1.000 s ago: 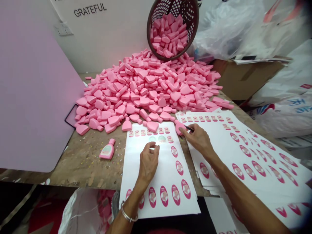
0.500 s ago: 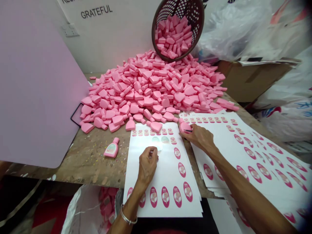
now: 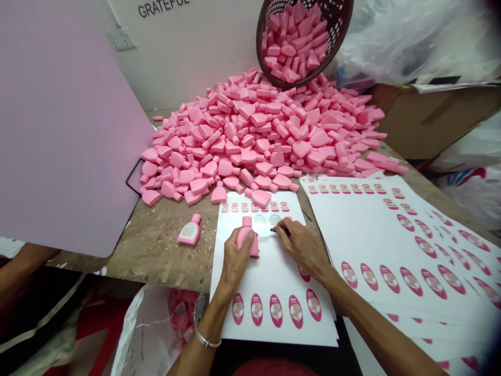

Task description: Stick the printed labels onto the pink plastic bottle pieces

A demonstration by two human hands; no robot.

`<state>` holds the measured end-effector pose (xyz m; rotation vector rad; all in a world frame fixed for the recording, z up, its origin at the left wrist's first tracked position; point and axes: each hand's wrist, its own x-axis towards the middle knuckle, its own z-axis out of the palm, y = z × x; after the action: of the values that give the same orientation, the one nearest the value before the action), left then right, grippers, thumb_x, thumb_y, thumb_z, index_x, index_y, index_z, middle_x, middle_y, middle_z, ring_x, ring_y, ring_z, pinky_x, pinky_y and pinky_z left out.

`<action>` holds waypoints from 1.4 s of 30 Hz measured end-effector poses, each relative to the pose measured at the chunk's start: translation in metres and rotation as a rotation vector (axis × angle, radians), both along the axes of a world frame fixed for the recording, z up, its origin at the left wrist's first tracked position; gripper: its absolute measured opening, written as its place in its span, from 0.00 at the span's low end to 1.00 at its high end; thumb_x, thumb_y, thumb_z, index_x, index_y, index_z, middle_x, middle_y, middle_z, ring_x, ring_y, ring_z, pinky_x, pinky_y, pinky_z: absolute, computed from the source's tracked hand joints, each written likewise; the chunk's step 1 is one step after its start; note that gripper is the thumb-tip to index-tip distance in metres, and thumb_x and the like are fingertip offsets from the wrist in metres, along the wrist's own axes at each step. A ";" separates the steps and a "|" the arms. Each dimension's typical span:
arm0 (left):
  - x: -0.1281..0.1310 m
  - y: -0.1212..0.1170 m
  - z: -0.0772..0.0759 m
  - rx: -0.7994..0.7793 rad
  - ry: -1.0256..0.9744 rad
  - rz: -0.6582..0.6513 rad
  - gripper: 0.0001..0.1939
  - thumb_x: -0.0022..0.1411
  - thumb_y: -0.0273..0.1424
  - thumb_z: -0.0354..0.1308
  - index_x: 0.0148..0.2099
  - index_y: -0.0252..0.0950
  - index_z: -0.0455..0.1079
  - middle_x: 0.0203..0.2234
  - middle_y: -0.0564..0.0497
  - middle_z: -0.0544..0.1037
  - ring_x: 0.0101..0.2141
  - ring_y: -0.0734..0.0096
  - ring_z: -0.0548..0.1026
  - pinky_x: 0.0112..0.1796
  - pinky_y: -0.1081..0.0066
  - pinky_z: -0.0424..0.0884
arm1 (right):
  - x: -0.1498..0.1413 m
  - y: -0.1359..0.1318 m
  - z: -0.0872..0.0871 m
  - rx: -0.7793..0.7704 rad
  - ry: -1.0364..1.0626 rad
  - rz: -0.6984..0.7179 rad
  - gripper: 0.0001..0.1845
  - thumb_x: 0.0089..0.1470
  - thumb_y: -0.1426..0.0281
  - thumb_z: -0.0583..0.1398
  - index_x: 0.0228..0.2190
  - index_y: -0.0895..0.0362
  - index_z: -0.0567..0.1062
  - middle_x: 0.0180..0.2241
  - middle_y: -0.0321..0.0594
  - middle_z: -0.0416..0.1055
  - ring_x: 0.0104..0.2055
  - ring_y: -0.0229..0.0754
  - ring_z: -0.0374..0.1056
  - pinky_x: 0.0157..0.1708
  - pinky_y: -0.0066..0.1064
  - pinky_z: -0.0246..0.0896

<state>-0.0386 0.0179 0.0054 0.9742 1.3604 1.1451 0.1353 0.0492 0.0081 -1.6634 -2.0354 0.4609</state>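
Note:
My left hand (image 3: 235,261) is closed around a plain pink plastic bottle (image 3: 247,240), held upright just over the front sheet of stickers (image 3: 270,271). My right hand (image 3: 301,245) pinches a slim dark tool (image 3: 273,230); its tip is at the clear round stickers (image 3: 260,219) on that sheet, and I cannot make out its exact kind. Printed oval stickers (image 3: 276,309) in pink line the sheet's lower part. To the left, a pink bottle with a pale round label (image 3: 189,230) lies on the wooden table (image 3: 156,250).
A large heap of pink bottles (image 3: 242,125) fills the back, under a tipped brown basket (image 3: 303,78). More sticker sheets (image 3: 364,230) lie at right. A pink board (image 3: 70,130) stands at left, near another person's arm (image 3: 23,266). Below hangs a white sack (image 3: 136,324).
The pink bottle has passed from my right hand to my left. My right hand has moved left over the sticker sheet with the dark tool. The camera view has shifted.

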 end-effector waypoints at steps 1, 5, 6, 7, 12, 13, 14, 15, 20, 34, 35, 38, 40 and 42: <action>0.000 0.002 -0.003 0.003 0.012 0.003 0.21 0.56 0.47 0.57 0.41 0.34 0.69 0.28 0.49 0.75 0.24 0.72 0.73 0.24 0.73 0.72 | -0.003 0.002 -0.003 0.049 -0.057 0.020 0.10 0.60 0.66 0.51 0.32 0.55 0.70 0.32 0.40 0.74 0.35 0.43 0.67 0.36 0.34 0.54; 0.007 0.004 -0.011 -0.010 -0.048 -0.008 0.23 0.58 0.48 0.54 0.43 0.32 0.67 0.28 0.49 0.73 0.25 0.69 0.77 0.26 0.71 0.74 | -0.009 0.004 -0.013 0.182 -0.205 0.062 0.10 0.59 0.69 0.51 0.33 0.56 0.72 0.32 0.42 0.74 0.38 0.45 0.66 0.39 0.36 0.49; 0.008 0.004 -0.012 -0.011 -0.069 -0.013 0.23 0.59 0.48 0.54 0.44 0.32 0.66 0.30 0.48 0.73 0.26 0.67 0.78 0.26 0.71 0.75 | -0.010 0.004 -0.015 0.197 -0.224 0.063 0.10 0.59 0.69 0.51 0.32 0.56 0.73 0.32 0.42 0.74 0.38 0.45 0.66 0.39 0.36 0.48; 0.009 0.004 -0.013 -0.012 -0.084 -0.016 0.23 0.59 0.48 0.54 0.44 0.33 0.65 0.32 0.47 0.73 0.26 0.66 0.78 0.26 0.72 0.75 | -0.010 0.004 -0.016 0.206 -0.235 0.067 0.11 0.59 0.69 0.52 0.32 0.56 0.73 0.31 0.42 0.74 0.38 0.45 0.66 0.39 0.35 0.48; 0.008 0.004 -0.014 0.001 -0.058 -0.019 0.22 0.60 0.48 0.52 0.44 0.33 0.65 0.34 0.46 0.73 0.27 0.65 0.79 0.24 0.73 0.74 | -0.008 0.003 -0.017 0.206 -0.219 0.089 0.10 0.59 0.71 0.52 0.29 0.56 0.71 0.29 0.39 0.73 0.36 0.43 0.66 0.37 0.34 0.47; 0.008 0.004 -0.014 0.005 -0.049 -0.020 0.22 0.60 0.48 0.52 0.44 0.33 0.65 0.33 0.46 0.73 0.27 0.65 0.79 0.24 0.73 0.74 | -0.009 0.003 -0.017 0.199 -0.214 0.088 0.09 0.58 0.71 0.52 0.29 0.56 0.71 0.28 0.39 0.73 0.36 0.43 0.66 0.36 0.33 0.47; 0.008 0.004 -0.014 0.009 -0.042 -0.021 0.22 0.60 0.48 0.51 0.44 0.33 0.65 0.32 0.47 0.73 0.27 0.65 0.79 0.24 0.73 0.74 | -0.009 0.004 -0.017 0.191 -0.210 0.085 0.09 0.58 0.70 0.52 0.28 0.56 0.70 0.28 0.39 0.72 0.35 0.43 0.65 0.36 0.33 0.47; 0.008 0.004 -0.014 0.011 -0.036 -0.024 0.22 0.60 0.48 0.51 0.44 0.33 0.65 0.30 0.48 0.73 0.26 0.66 0.79 0.25 0.73 0.75 | -0.009 0.004 -0.017 0.186 -0.205 0.082 0.09 0.58 0.70 0.53 0.28 0.56 0.70 0.28 0.39 0.72 0.35 0.43 0.65 0.35 0.33 0.47; 0.008 0.003 -0.015 0.016 -0.007 -0.037 0.22 0.60 0.48 0.52 0.45 0.34 0.65 0.26 0.51 0.72 0.25 0.67 0.78 0.26 0.71 0.75 | -0.010 0.003 -0.020 0.266 -0.188 0.095 0.09 0.57 0.66 0.55 0.28 0.56 0.70 0.28 0.41 0.72 0.34 0.44 0.65 0.36 0.34 0.49; 0.008 0.002 -0.009 0.005 -0.067 -0.026 0.22 0.60 0.48 0.51 0.45 0.33 0.65 0.28 0.51 0.71 0.23 0.71 0.76 0.25 0.70 0.77 | -0.011 0.006 -0.027 0.094 0.094 0.035 0.11 0.52 0.60 0.59 0.27 0.55 0.70 0.27 0.38 0.72 0.31 0.42 0.66 0.36 0.34 0.56; 0.008 0.002 -0.009 0.002 -0.076 -0.019 0.22 0.60 0.48 0.51 0.45 0.33 0.65 0.28 0.51 0.71 0.23 0.71 0.76 0.25 0.70 0.77 | -0.010 0.007 -0.026 0.054 0.178 0.020 0.12 0.51 0.59 0.60 0.26 0.55 0.70 0.26 0.37 0.71 0.30 0.41 0.66 0.34 0.33 0.57; 0.006 0.003 -0.010 -0.004 -0.102 -0.002 0.22 0.60 0.48 0.52 0.45 0.33 0.65 0.28 0.51 0.71 0.23 0.71 0.76 0.25 0.70 0.76 | -0.005 0.010 -0.019 -0.023 0.397 -0.037 0.14 0.50 0.56 0.60 0.25 0.55 0.70 0.26 0.36 0.71 0.28 0.39 0.65 0.29 0.30 0.59; 0.004 0.002 -0.011 -0.011 -0.129 -0.003 0.23 0.60 0.48 0.52 0.45 0.33 0.65 0.26 0.52 0.72 0.22 0.71 0.76 0.24 0.72 0.75 | 0.000 0.011 -0.010 -0.016 0.496 -0.105 0.17 0.49 0.55 0.60 0.24 0.56 0.70 0.24 0.36 0.69 0.27 0.38 0.64 0.27 0.29 0.58; 0.004 0.000 -0.009 -0.027 -0.215 0.006 0.25 0.61 0.50 0.50 0.46 0.32 0.66 0.24 0.51 0.72 0.22 0.70 0.75 0.23 0.73 0.74 | 0.002 0.009 0.003 -0.020 0.530 -0.135 0.18 0.49 0.54 0.60 0.25 0.56 0.72 0.23 0.36 0.69 0.25 0.37 0.63 0.26 0.29 0.58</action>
<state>-0.0349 0.0181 -0.0032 0.8034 1.2034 1.1961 0.1371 0.0584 0.0116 -1.4788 -1.5275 0.7804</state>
